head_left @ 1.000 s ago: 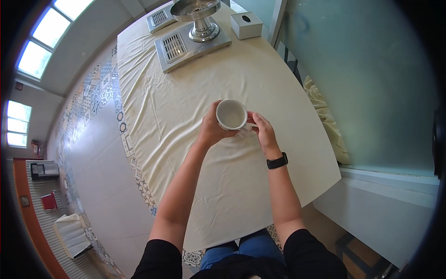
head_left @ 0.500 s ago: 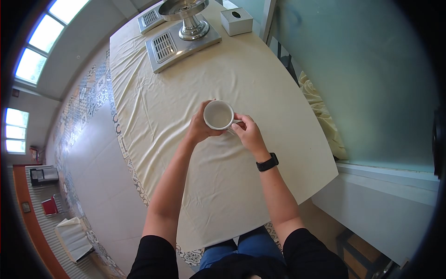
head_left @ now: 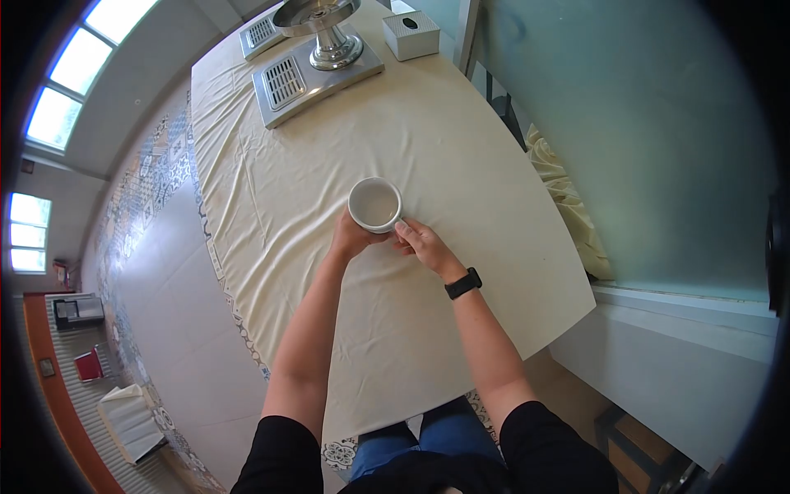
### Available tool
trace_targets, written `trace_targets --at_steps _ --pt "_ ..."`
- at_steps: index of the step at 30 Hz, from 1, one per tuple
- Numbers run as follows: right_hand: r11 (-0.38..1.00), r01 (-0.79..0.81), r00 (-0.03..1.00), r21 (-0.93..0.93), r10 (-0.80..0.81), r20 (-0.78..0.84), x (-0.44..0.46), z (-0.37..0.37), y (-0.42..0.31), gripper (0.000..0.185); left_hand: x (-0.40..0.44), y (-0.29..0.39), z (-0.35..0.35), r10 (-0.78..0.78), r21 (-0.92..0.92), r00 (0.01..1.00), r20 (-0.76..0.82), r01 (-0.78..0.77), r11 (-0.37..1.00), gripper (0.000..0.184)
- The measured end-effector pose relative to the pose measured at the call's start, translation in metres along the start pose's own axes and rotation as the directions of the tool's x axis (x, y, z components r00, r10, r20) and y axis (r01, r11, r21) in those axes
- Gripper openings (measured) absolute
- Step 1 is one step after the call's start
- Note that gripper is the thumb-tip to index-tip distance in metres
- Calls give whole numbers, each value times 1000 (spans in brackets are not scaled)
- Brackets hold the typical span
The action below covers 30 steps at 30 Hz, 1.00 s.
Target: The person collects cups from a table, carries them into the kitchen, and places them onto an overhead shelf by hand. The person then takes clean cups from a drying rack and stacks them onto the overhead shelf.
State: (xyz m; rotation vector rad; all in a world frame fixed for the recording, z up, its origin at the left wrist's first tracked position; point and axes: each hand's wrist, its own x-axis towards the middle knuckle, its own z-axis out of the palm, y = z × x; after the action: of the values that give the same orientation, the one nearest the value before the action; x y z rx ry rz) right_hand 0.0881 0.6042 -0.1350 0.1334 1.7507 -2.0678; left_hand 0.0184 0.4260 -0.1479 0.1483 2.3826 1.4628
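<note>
White, with its open mouth turned toward the camera, the mug was over the cream tablecloth; whether its base touched the cloth could not be told. The left hand gripped it, curled around its lower left side. The right hand pinched it at the lower right, fingers bent. Farther up the table stood a stainless-steel stand with a slotted drip tray, near a white tissue box.

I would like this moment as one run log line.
left hand: holding white cup | right hand: at cup's right side | cup: mouth up, over tablecloth
</note>
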Motion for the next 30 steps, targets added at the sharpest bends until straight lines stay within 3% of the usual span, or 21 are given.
trace_targets --at_steps 5,9,11,15,16,18,23,25,30 --pt "996 33 991 78 -43 128 -51 0 4 39 -57 7 12 189 84 976 -107 -180 980 68" --pt "981 20 991 190 -45 129 -148 29 15 35 -146 -8 30 187 24 982 -38 -186 982 72" --pt "984 -5 992 176 -17 121 -205 51 13 33 -202 -18 39 208 -106 978 -27 -209 972 75" --pt "948 -70 996 311 50 72 -318 102 25 33 -307 23 47 332 -176 943 6 -326 929 77" --pt "942 -47 999 331 37 37 -342 114 25 34 -324 29 44 424 -123 900 106 -411 903 83" --pt "923 -14 999 386 27 -28 -391 145 30 34 -360 46 39 515 -71 842 159 -510 857 78" --pt "920 179 969 349 -102 -227 -489 210 19 32 -435 103 24 579 -114 764 286 -572 812 75" --pt "897 291 937 331 -199 -286 -520 231 21 31 -459 121 25 628 -125 697 346 -629 767 75" --pt "898 394 814 197 -242 -527 -602 270 15 28 -512 167 53 739 -207 484 468 -753 624 75"
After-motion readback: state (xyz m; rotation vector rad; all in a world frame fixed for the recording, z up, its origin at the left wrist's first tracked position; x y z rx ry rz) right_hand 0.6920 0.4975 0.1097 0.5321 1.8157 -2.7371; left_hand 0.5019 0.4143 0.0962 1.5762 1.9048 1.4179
